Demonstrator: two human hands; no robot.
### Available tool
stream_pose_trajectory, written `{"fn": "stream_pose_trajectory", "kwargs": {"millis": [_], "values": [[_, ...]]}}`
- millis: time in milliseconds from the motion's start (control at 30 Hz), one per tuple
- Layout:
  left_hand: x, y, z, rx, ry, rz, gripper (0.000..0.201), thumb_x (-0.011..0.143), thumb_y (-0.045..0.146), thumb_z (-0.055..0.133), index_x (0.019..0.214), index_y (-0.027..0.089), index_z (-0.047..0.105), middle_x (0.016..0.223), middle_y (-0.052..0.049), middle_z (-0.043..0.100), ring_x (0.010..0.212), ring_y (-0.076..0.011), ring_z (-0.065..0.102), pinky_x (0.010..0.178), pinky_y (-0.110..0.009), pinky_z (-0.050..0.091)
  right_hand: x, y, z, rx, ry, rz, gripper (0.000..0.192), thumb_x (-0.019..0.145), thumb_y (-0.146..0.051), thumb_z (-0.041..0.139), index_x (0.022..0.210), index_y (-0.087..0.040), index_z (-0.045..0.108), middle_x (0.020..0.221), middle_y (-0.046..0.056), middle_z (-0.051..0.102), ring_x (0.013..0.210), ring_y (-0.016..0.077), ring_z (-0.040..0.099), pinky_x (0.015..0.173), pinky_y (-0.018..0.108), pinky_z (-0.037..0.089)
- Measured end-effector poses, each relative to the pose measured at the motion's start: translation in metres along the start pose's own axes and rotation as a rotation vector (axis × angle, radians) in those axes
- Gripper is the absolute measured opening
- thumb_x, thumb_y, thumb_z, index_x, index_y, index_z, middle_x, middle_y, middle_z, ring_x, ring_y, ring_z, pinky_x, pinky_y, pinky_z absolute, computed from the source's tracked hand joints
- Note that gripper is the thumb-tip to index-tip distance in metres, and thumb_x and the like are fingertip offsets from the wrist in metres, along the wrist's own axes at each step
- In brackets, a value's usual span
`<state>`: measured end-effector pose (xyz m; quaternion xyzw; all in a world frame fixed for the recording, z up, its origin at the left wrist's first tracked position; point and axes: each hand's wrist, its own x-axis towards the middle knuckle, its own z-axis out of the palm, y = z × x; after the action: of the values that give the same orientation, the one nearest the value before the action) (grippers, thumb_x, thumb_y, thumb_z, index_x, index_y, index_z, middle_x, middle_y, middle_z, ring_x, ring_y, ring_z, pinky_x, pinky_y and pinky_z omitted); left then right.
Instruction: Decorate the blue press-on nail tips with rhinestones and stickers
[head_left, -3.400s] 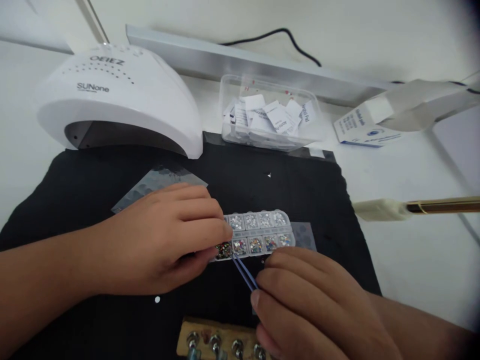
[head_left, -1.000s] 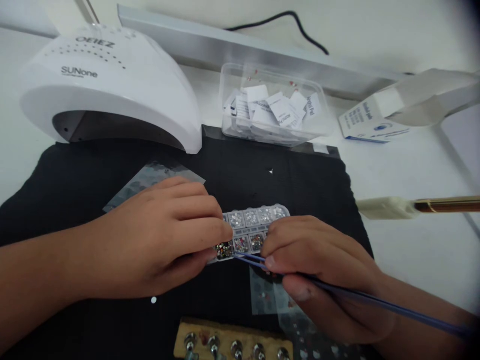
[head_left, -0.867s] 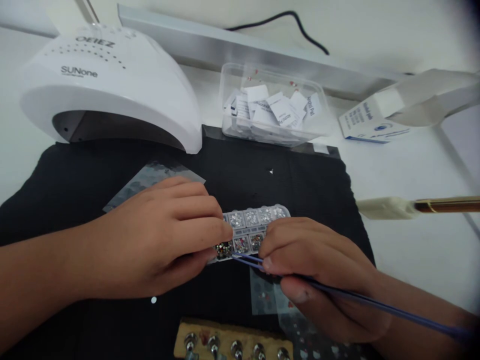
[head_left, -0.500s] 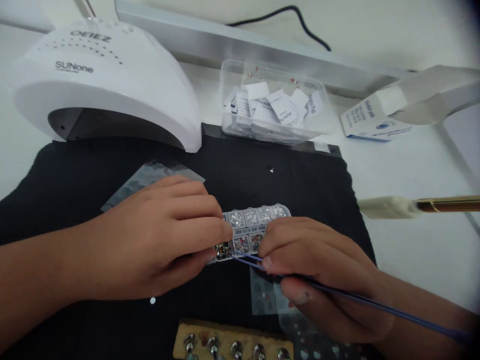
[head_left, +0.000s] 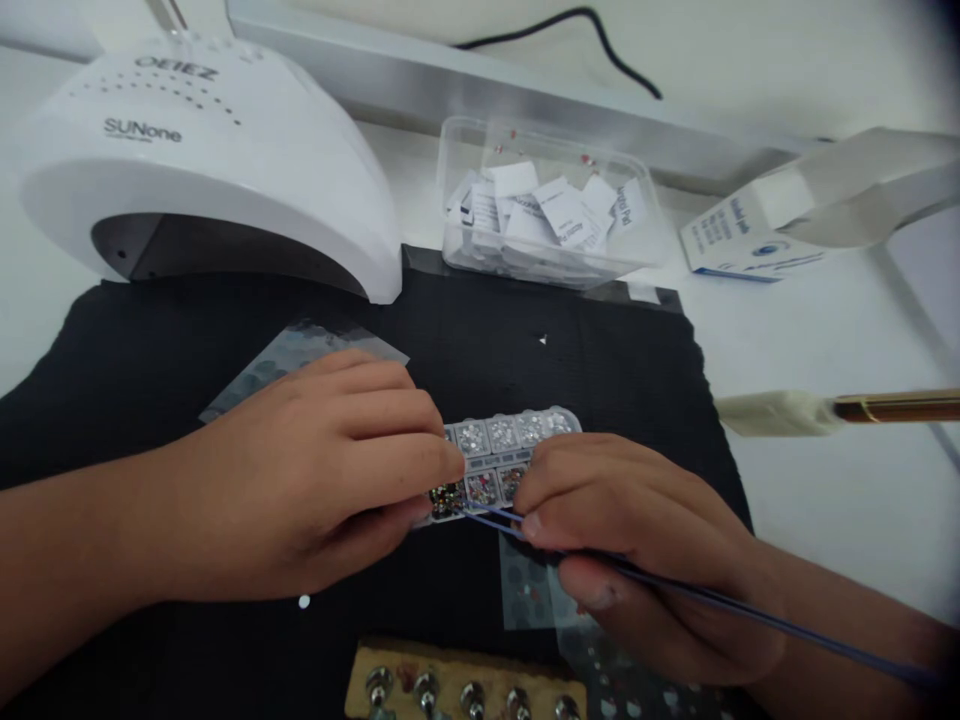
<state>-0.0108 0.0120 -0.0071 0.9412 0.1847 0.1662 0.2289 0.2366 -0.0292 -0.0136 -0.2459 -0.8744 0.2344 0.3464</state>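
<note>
A clear compartment case of rhinestones (head_left: 499, 462) lies on the black cloth in the middle. My left hand (head_left: 352, 470) is closed on its left end, fingers and thumb gripping the edge. Thin blue tweezers (head_left: 705, 595) are pinched in my right hand (head_left: 637, 540), with their tips over the front left compartment of dark stones (head_left: 447, 498). Right-hand fingers rest against the case's right side. Whether a stone sits between the tips is too small to tell. Several compartments at the back hold clear, pale stones.
A white nail lamp (head_left: 225, 170) stands at the back left. Behind the case are a plastic box (head_left: 555, 265) of alcohol pad packets and a carton (head_left: 750, 235). A brush (head_left: 780, 413) lies at right. Patterned sheets (head_left: 525, 590) and a wooden stand (head_left: 457, 665) with metal holders lie in front.
Almost nothing differs. Both hands, the case and the tweezers keep their places, with only a slight shift of the whole view.
</note>
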Motion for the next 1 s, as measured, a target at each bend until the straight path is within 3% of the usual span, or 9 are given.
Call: {"fn": "stream_pose_trajectory", "kwargs": {"millis": [567,733,833,933,1000], "values": [[-0.001,0.0,0.0,0.007,0.008,0.009,0.008,0.093,0.016,0.053,0.099,0.02,0.057,0.093,-0.002,0.063,0.086,-0.0184,0.053,0.078,-0.034,0.039,0.0,-0.003,0.0,-0.02,0.003,-0.038,0.023,0.1,-0.021,0.037,0.091,-0.015,0.057,0.073,0.003,0.067,0.066,0.0131,0.066,0.07,0.028,0.057],[0.0,0.0,-0.001,0.012,0.005,0.001,0.01,0.094,0.016,0.052,0.101,0.021,0.057,0.094,-0.001,0.063,0.086,-0.018,0.053,0.078,-0.034,0.039,0.003,-0.005,-0.003,0.005,-0.052,0.045,0.018,0.1,-0.022,0.042,0.092,-0.016,0.057,0.077,0.004,0.069,0.07,0.0143,0.067,0.073,0.029,0.059],[0.001,0.001,-0.001,0.014,-0.001,0.001,0.009,0.094,0.016,0.051,0.1,0.021,0.057,0.093,-0.001,0.063,0.085,-0.018,0.053,0.077,-0.034,0.039,0.002,-0.008,-0.006,0.022,-0.022,0.016,0.021,0.101,-0.023,0.041,0.092,-0.015,0.058,0.075,0.004,0.068,0.07,0.0142,0.067,0.072,0.029,0.059],[0.0,0.001,-0.001,0.022,-0.003,0.004,0.01,0.094,0.016,0.051,0.1,0.021,0.058,0.093,-0.002,0.064,0.085,-0.0181,0.053,0.077,-0.034,0.039,0.0,-0.012,-0.008,-0.004,-0.096,0.099,0.02,0.102,-0.024,0.04,0.096,-0.016,0.058,0.08,0.005,0.07,0.076,0.0151,0.069,0.078,0.032,0.06],[0.0,0.001,-0.002,0.022,-0.009,0.007,0.01,0.094,0.016,0.051,0.1,0.021,0.058,0.093,-0.002,0.064,0.084,-0.0182,0.053,0.076,-0.034,0.039,0.0,-0.012,-0.008,-0.011,-0.061,0.08,0.021,0.102,-0.025,0.04,0.096,-0.017,0.057,0.08,0.005,0.07,0.074,0.0146,0.069,0.079,0.031,0.06]]}}
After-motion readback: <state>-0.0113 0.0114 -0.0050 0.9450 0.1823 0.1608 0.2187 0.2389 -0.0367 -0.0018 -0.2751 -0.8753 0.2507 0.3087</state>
